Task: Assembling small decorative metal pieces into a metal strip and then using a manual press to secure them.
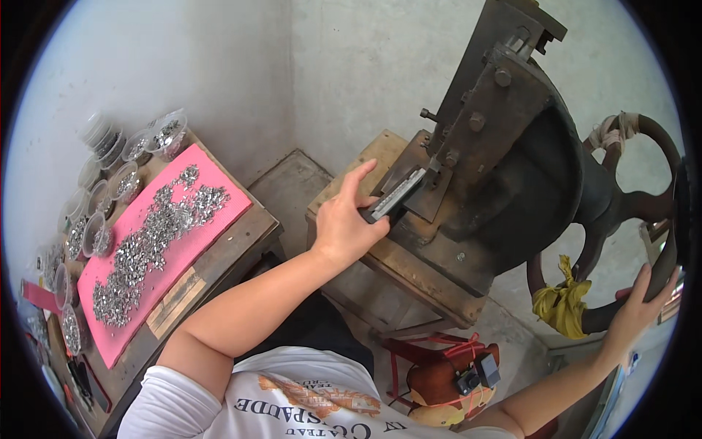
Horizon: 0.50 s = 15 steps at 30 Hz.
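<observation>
Head view. The left hand (342, 223) rested at the front of a heavy dark press (504, 168), thumb and curled fingers pinching the near end of a flat grey metal strip (395, 196); the index finger was stretched out straight toward the far side. The strip lay slanted on the press bed, its far end under the ram. The press stood on a worn wooden block (398, 263) against a pale concrete wall.

The right hand (640, 304) was at the near right of the scene, fingers wrapped around the rim of the large dark flywheel (658, 212) on the right side of the press. A yellow rag (561, 304) was tied to the lower rim of the wheel, just left of that hand, and a pale cloth was bound round its upper rim.

At the left, a wooden table (227, 249) carried a pink sheet (212, 219) spread with a scatter of small silver metal pieces (146, 245). Clear plastic cups (128, 179) holding similar pieces lined the far and left edges of the sheet. Both forearms were bare; the person wore a white printed shirt.
</observation>
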Motion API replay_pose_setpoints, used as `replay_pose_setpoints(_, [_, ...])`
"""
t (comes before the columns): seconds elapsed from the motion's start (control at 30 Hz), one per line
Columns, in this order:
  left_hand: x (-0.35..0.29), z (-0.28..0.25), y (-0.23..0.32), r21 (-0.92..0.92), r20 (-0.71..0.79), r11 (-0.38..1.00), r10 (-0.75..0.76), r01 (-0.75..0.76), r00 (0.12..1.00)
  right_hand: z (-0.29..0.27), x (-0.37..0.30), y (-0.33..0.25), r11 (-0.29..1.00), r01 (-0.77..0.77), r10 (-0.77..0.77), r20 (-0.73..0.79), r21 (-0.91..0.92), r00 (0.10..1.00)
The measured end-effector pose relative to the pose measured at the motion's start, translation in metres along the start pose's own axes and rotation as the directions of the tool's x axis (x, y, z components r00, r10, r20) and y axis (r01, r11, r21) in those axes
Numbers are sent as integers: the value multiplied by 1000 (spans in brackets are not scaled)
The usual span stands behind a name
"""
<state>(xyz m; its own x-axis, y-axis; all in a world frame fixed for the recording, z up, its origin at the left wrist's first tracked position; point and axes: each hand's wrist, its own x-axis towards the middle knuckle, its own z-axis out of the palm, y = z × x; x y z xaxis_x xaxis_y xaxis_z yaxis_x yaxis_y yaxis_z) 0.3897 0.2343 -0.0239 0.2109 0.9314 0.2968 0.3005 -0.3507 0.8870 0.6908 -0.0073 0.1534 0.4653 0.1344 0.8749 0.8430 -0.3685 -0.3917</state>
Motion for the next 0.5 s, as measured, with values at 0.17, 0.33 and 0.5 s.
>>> replay_pose_setpoints(0.17, [21,42,-4,94,-4,995,17,-16,1000,-10,56,53,977,-149,123,167,151,978])
replay_pose_setpoints(0.33, [30,61,0,128,-19,992,7,-4,1000,0,1,-2,998,7,-8,17,64,1000])
replay_pose_setpoints(0.5, [34,66,-24,142,-57,990,4,5,998,61,-117,11,981,104,-57,-268,165,962])
